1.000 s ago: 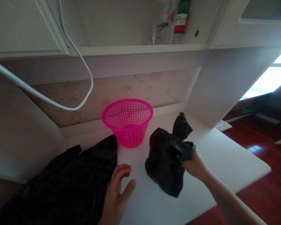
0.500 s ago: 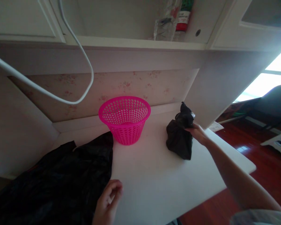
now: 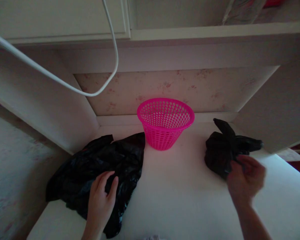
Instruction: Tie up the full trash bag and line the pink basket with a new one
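Note:
A flattened black plastic bag (image 3: 125,156) lies spread over the left part of the white table. My left hand (image 3: 101,193) hovers over it, thumb and fingers apart, holding nothing. On the right, a smaller black plastic bag (image 3: 217,151) rests bunched on the table with its knotted ends sticking up. My right hand (image 3: 247,180) is at its near right side, fingers curled, with a dark bit of the bag seemingly pinched between thumb and fingers; motion blurs this slightly. Between the two bags stands a pink perforated plastic basket (image 3: 162,138), upright.
A white cable (image 3: 90,94) loops down at the upper left, in front of the cabinet. The open cabinet shelf (image 3: 190,33) overhangs the back, with clear plastic wrapping (image 3: 242,13) on it. Side panels border the white table (image 3: 180,200).
My view has swung right-side-out toward the left. My left hand has moved over the flattened bag and spread its fingers. The smaller bag has tilted, and my right hand has shifted to its near side.

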The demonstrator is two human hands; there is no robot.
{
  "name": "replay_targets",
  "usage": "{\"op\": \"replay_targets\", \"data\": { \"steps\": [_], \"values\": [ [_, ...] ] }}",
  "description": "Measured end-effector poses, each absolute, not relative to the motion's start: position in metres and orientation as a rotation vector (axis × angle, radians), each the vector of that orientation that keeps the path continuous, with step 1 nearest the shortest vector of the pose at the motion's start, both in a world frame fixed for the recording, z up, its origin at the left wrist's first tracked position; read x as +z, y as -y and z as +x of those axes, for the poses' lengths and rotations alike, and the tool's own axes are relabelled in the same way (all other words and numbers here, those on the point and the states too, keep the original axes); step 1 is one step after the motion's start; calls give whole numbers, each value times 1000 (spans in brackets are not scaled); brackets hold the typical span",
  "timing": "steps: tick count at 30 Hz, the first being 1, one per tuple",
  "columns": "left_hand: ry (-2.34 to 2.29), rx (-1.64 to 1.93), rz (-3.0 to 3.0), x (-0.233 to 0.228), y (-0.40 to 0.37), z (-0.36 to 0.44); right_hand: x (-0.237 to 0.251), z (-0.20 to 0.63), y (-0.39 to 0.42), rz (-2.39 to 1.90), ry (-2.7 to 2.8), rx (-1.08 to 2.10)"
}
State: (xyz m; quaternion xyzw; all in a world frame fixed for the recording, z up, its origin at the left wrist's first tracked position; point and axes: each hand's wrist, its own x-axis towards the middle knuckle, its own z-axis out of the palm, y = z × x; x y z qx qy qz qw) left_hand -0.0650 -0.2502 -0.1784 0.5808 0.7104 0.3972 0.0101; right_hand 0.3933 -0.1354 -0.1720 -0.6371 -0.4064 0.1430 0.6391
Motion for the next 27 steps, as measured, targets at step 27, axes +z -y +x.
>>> {"op": "replay_targets", "data": {
  "steps": [27],
  "values": [
    [-1189,648,177,-205,338,-62,-124,148,162,-873,1339,1699]
  ]
}}
